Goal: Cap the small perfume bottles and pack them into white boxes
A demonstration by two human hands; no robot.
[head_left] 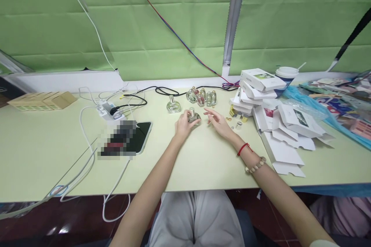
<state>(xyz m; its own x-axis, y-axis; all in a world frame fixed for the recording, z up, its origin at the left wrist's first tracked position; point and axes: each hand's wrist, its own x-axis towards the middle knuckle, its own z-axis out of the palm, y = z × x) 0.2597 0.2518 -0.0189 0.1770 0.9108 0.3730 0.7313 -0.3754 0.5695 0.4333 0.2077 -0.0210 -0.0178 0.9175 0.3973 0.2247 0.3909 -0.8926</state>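
My left hand (183, 124) is closed round a small glass perfume bottle (193, 115) that stands on the table, its neck pointing up. Just to the right, my right hand (218, 122) hovers with its fingers apart and nothing visible in them. Another glass bottle (173, 105) stands by itself, behind and left of my left hand. Several more small bottles (200, 96) are grouped at the back, a few of them with pinkish contents. Small gold-coloured rings (228, 119) and a little silvery piece (238, 124) lie to the right of my right hand.
White cartons (262, 79) are stacked at the right, with opened, flattened ones (282, 150) in front. Behind them is a lidded cup (286, 72). On the left are a phone (143, 139), a power strip (108, 110), white cables and brown boxes (43, 101).
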